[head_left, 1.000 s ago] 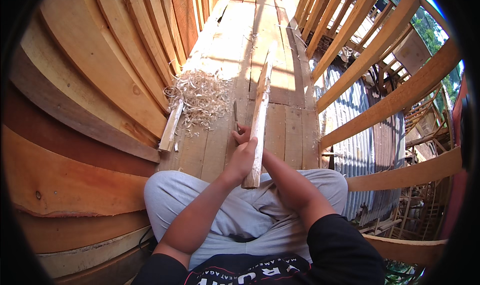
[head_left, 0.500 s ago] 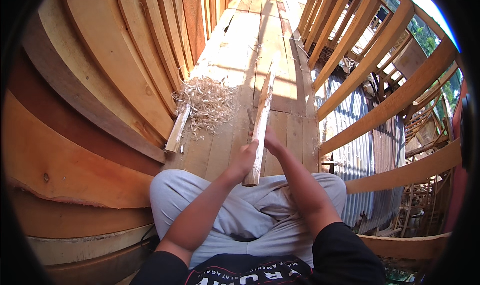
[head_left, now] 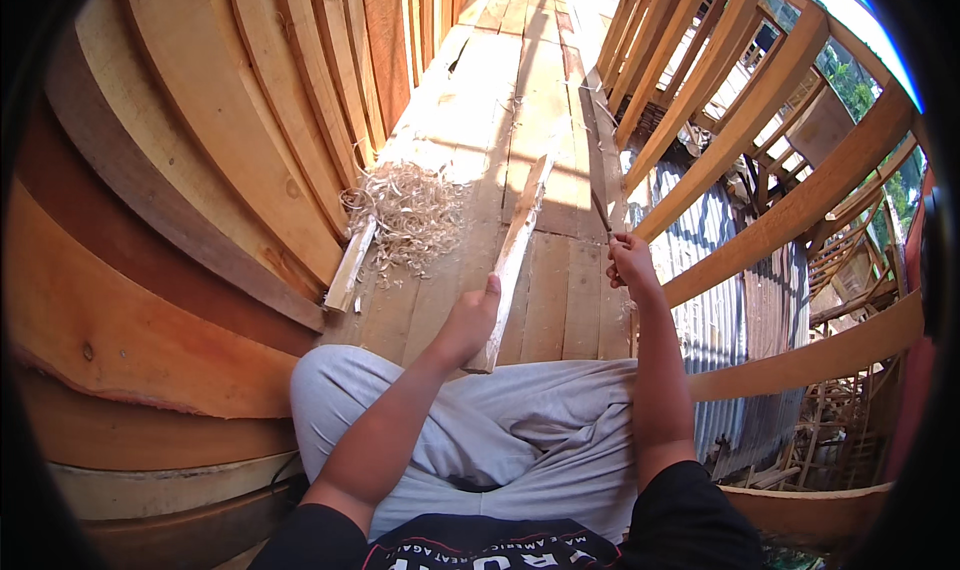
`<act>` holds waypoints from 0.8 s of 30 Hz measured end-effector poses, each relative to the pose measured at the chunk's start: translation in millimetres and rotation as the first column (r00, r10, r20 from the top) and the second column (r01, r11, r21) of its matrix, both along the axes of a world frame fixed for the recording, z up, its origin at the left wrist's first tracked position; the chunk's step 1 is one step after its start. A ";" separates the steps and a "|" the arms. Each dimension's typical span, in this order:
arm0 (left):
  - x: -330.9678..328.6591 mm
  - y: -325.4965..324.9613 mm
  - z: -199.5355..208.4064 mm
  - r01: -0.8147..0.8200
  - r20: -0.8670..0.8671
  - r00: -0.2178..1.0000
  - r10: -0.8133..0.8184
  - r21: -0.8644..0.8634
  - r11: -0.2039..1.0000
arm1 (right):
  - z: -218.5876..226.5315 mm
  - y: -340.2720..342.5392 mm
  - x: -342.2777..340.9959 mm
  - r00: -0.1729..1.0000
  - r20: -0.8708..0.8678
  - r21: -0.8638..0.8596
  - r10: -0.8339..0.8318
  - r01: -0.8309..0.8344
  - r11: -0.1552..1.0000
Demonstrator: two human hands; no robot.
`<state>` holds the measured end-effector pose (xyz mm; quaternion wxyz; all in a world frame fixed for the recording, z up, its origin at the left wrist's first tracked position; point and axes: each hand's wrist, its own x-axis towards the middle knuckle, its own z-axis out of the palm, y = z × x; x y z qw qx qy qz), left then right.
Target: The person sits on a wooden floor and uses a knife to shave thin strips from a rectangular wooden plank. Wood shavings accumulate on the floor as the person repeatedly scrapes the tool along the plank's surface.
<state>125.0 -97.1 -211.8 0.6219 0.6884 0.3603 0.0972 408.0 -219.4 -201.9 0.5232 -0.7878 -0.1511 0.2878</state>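
Note:
My left hand [head_left: 470, 324] is wrapped round the lower end of a long, partly whittled wooden stick [head_left: 519, 230]. Pale stripped wood and darker patches show along the stick, which points away from me and hangs over the plank floor. Off to the right, my right hand [head_left: 631, 263] is closed on a knife [head_left: 600, 208]. Its thin dark blade points forward, apart from the stick; the handle is hidden in my fist.
A heap of curled wood shavings [head_left: 412, 210] lies on the plank floor [head_left: 560, 300] at the left, beside a short wooden block [head_left: 350, 267]. Upright boards [head_left: 185, 100] line the left. A slatted wooden railing [head_left: 735, 185] runs along the right, with corrugated metal sheets [head_left: 705, 300] beyond it.
My right hand has swung away from the stick to the right, bringing the knife blade into plain view. The stick has shifted slightly left and its far end sits lower, still in my left hand.

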 end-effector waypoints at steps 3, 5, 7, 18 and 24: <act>-1.6 -1.5 5.6 0.036 0.020 0.999 -0.035 -0.039 0.999 | 16.9 4.0 -5.6 1.000 0.011 0.068 0.029 -0.029 0.997; -0.6 -6.1 10.3 0.025 0.014 1.000 -0.023 -0.080 0.996 | 21.3 4.2 -7.1 0.998 0.023 0.142 0.056 -0.059 0.988; -0.4 -9.1 13.6 0.030 0.001 1.000 -0.030 -0.121 0.992 | 26.9 2.2 -9.3 0.999 0.011 0.140 0.034 -0.036 0.989; -13.2 -18.7 32.7 0.144 0.008 0.989 -0.146 -0.223 0.964 | 30.1 -5.0 -9.0 0.999 0.033 0.144 0.021 -0.026 0.989; -33.5 -12.1 45.5 0.184 -0.075 0.975 -0.210 -0.262 0.947 | 24.4 -2.6 -11.3 0.997 0.077 0.103 0.013 -0.020 0.995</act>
